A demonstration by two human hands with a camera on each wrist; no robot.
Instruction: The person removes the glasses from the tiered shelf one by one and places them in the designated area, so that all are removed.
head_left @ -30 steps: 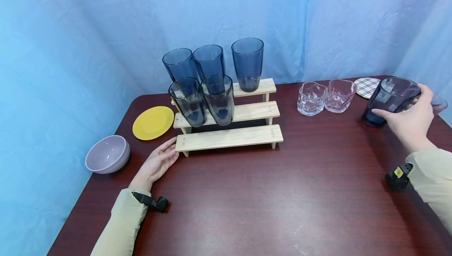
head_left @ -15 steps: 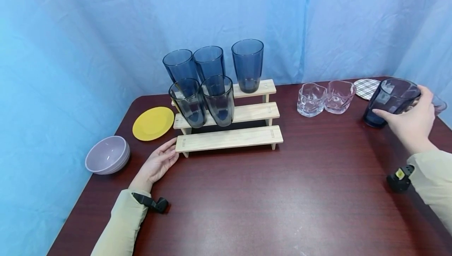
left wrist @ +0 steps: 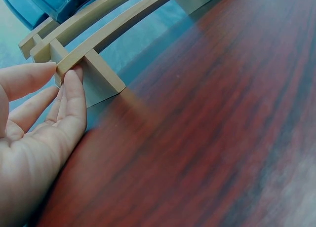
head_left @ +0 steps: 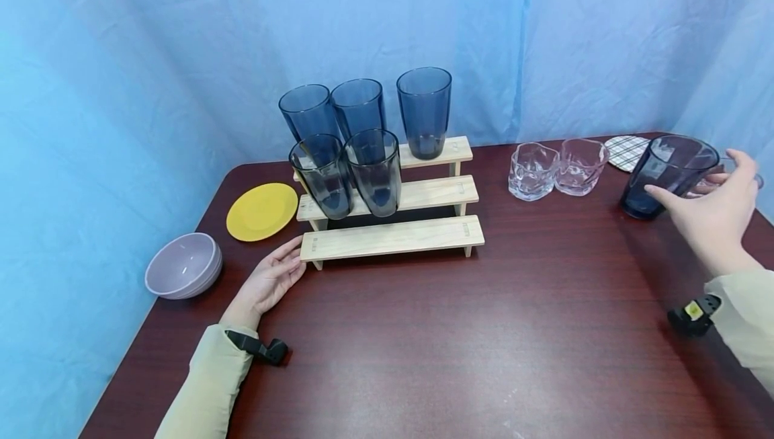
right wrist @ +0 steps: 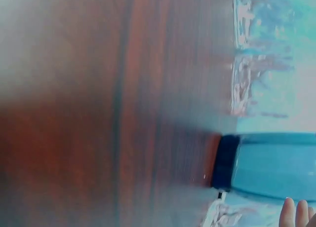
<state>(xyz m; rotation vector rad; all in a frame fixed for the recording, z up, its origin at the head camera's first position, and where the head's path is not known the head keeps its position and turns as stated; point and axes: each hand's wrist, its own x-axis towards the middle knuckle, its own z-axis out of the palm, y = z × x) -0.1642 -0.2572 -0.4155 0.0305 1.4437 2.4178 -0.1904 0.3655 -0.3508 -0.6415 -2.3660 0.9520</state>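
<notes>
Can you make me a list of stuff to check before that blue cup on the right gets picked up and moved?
1. Right hand around the blue tumbler: not ok. The fingers are spread beside it, with only the thumb near its side.
2. Blue tumbler upright on the table: ok.
3. Left hand steadying the wooden stepped rack: ok. The left wrist view shows fingertips on its corner.
4. Free room on the rack: ok. The lowest step is bare, and the middle step is open to the right of its two tumblers.
5. Clear glasses out of the way: cannot tell. They stand between the tumbler and the rack.
</notes>
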